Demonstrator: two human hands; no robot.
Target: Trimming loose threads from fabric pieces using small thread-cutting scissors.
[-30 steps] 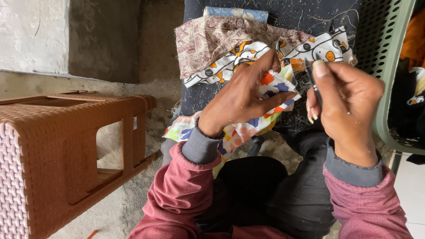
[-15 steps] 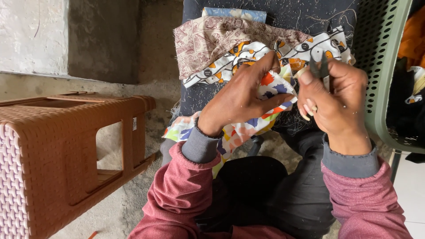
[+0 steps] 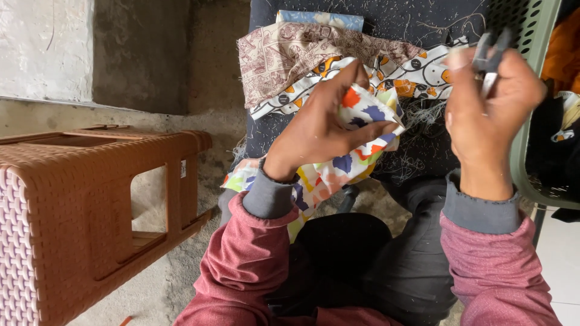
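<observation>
My left hand (image 3: pixel 323 124) grips a bunched piece of colourful patterned cloth (image 3: pixel 338 169) that hangs down over my lap. Up and to the right, my right hand (image 3: pixel 489 115) is closed around a small grey metal thread snipper (image 3: pixel 490 57), apart from the cloth. Beyond both hands lie a white cloth with orange and black print (image 3: pixel 417 72), a beige cloth with brown print (image 3: pixel 290 54) and a folded blue cloth (image 3: pixel 320 18), all on a dark surface (image 3: pixel 411 18) strewn with loose thread ends.
A brown woven plastic stool (image 3: pixel 90 205) stands at the left on the concrete floor. A green perforated plastic chair edge (image 3: pixel 531 36) rises at the right, with orange and dark fabric behind it.
My right hand has moved away from the cloth, up and to the right, taking the snipper with it. The left hand keeps its hold on the colourful cloth.
</observation>
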